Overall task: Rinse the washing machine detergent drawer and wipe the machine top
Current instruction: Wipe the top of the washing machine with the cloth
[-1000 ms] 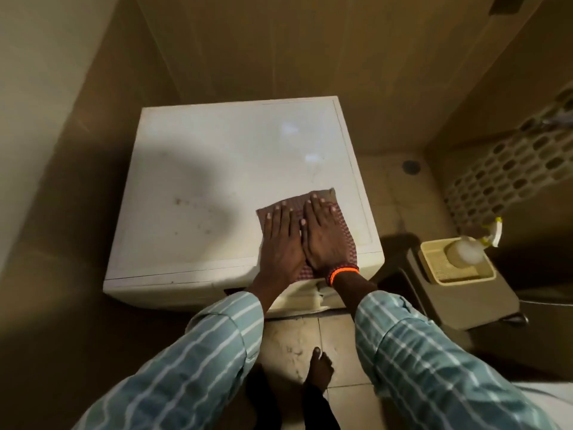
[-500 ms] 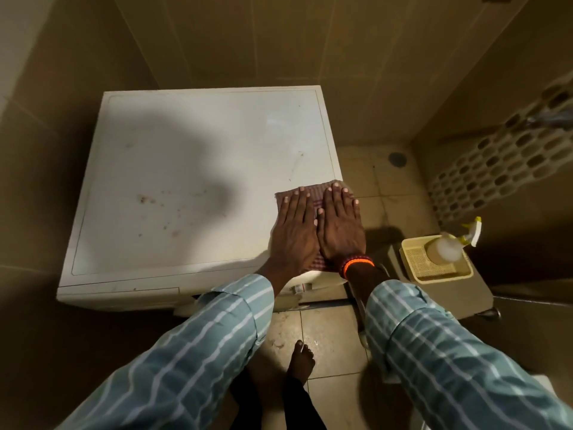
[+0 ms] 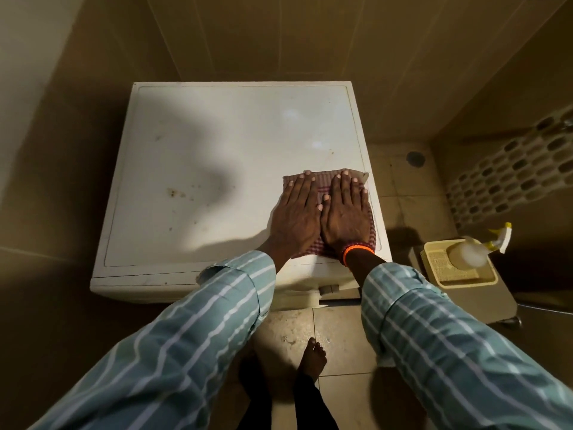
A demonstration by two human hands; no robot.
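My left hand (image 3: pixel 296 218) and right hand (image 3: pixel 345 217) lay flat side by side, fingers straight, pressing the checked cloth (image 3: pixel 322 193) onto the near right corner of the white washing machine top (image 3: pixel 217 144), brown specks dotting its left.

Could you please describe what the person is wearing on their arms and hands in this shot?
Both arms are in long, loose sleeves of teal cloth with thin white stripes, the left sleeve and the right sleeve alike. The right wrist carries an orange beaded band. Both hands are bare, without gloves; no rings are visible.
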